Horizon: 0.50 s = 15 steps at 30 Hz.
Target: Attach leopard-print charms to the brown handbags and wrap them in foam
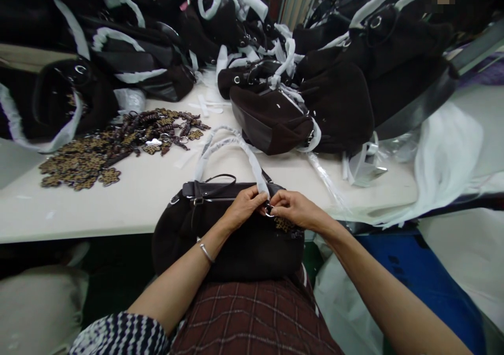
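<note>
A dark brown handbag (228,250) rests against my lap at the table's front edge. White wrapping covers its raised handles (232,137). My left hand (246,205) pinches the lower end of one wrapped handle, beside a metal ring (269,211). On the other side of that ring, my right hand (293,208) has its fingers closed at the ring. A patterned flower-shaped charm (284,223) hangs just under my right hand, against the bag's front. My fingertips partly cover the ring and whatever joins it to the charm.
A heap of patterned charms (84,158) with dark braided cords lies on the white table (157,208), left of the bag. Several dark handbags (271,118) with wrapped handles crowd the back. White strips (444,155) hang at the right, above a blue sheet (417,281).
</note>
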Each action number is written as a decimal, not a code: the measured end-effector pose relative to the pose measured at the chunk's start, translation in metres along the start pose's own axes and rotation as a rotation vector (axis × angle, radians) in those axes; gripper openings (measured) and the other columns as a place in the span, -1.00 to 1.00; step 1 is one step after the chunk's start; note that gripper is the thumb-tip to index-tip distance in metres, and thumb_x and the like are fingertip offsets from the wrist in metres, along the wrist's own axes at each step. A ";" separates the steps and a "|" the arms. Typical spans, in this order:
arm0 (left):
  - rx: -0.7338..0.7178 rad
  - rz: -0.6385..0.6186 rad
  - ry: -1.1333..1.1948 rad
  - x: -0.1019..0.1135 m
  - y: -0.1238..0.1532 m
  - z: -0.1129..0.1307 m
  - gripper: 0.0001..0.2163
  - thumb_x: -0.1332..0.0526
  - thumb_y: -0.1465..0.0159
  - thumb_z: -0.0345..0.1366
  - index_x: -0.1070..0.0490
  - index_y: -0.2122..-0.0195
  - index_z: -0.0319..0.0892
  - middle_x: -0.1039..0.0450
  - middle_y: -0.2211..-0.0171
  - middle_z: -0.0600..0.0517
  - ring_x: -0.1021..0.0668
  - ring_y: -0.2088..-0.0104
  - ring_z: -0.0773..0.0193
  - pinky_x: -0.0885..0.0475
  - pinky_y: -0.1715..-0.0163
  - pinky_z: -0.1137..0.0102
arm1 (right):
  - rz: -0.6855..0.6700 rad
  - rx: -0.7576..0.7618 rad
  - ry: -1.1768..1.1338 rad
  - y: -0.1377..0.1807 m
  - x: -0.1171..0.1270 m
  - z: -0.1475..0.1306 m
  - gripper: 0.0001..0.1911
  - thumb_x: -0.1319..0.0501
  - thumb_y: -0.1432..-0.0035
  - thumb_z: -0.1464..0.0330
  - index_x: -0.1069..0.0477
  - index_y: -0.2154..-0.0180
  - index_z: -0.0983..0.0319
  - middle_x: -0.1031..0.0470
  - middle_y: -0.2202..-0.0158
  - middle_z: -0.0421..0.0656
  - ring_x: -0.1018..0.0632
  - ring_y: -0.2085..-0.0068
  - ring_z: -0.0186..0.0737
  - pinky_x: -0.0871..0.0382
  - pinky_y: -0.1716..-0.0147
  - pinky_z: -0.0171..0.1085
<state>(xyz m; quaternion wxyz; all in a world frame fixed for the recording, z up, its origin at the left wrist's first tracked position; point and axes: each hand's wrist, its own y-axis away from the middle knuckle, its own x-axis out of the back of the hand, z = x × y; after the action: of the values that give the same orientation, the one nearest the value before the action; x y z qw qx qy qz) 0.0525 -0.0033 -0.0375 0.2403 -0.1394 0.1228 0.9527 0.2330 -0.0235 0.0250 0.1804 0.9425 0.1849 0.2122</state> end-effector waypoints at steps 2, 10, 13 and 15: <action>0.030 0.033 0.023 -0.001 0.004 0.003 -0.69 -0.28 -0.24 -0.06 -0.40 0.23 -0.24 -0.46 0.40 0.07 -0.54 0.47 0.36 -0.51 0.39 0.43 | 0.044 -0.007 -0.054 0.009 -0.004 0.000 -0.72 -0.30 -0.04 0.29 -0.42 0.18 0.24 -0.53 0.43 -0.23 -0.48 0.42 -0.34 -0.32 0.39 -0.33; 0.191 0.208 -0.005 -0.006 0.050 0.016 -0.59 -0.27 -0.26 -0.13 -0.31 -0.04 -0.25 -0.47 0.00 -0.19 -0.59 0.14 0.19 -0.48 0.11 0.29 | 0.142 -0.170 -0.605 0.051 -0.033 0.006 -0.50 -0.41 0.02 0.22 -0.26 0.10 0.21 -0.57 0.16 -0.05 -0.63 0.21 -0.15 -0.56 0.33 -0.23; 0.234 0.122 -0.082 -0.012 0.057 0.012 -0.67 -0.27 -0.24 -0.16 -0.41 0.06 -0.27 -0.52 0.09 -0.16 -0.55 0.10 0.16 -0.44 0.13 0.33 | 0.169 -0.178 -0.628 0.054 -0.041 0.011 -0.56 -0.38 -0.01 0.20 -0.26 0.17 0.23 -0.58 0.16 -0.03 -0.64 0.26 -0.20 -0.55 0.34 -0.25; 0.232 0.069 -0.089 -0.017 0.056 0.008 -0.69 -0.25 -0.24 -0.19 -0.44 0.06 -0.25 -0.53 0.08 -0.14 -0.54 0.09 0.15 -0.43 0.15 0.33 | 0.178 -0.181 -0.595 0.053 -0.043 0.012 -0.59 -0.36 -0.03 0.20 -0.26 0.18 0.24 -0.59 0.21 -0.04 -0.63 0.29 -0.22 -0.55 0.36 -0.26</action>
<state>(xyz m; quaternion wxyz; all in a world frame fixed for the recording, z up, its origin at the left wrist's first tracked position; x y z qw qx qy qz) 0.0377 -0.0565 -0.0150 0.2271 -0.0638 0.2261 0.9451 0.2171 -0.0907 0.0234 0.2905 0.9557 0.0211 -0.0421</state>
